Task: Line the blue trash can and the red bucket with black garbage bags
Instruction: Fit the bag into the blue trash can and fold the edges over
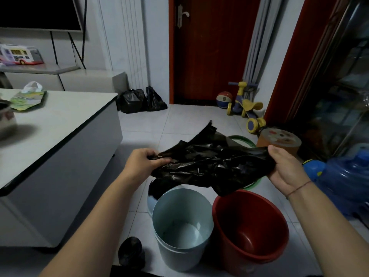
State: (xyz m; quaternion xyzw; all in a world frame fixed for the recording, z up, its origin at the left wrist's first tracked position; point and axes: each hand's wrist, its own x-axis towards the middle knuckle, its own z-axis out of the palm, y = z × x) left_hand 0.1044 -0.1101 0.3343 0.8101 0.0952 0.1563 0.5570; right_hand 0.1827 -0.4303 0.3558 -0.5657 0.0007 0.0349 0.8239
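Note:
I hold a crumpled black garbage bag [211, 162] stretched between both hands above the floor. My left hand [141, 162] pinches its left edge and my right hand [285, 166] grips its right edge. Below it stand the pale blue trash can [159, 208], bare inside, and to its right the red bucket [279, 222], also bare inside. A roll of black bags [130, 252] lies on the tiles left of the blue can. More black plastic [159, 188] hangs just behind the blue can's rim.
A white low table [60, 124] fills the left side. Full black bags [139, 100] sit by the far wall. A toy scooter [245, 108], a ball, a brown round tin [279, 140], a green-rimmed basin and a blue water jug [347, 180] crowd the right.

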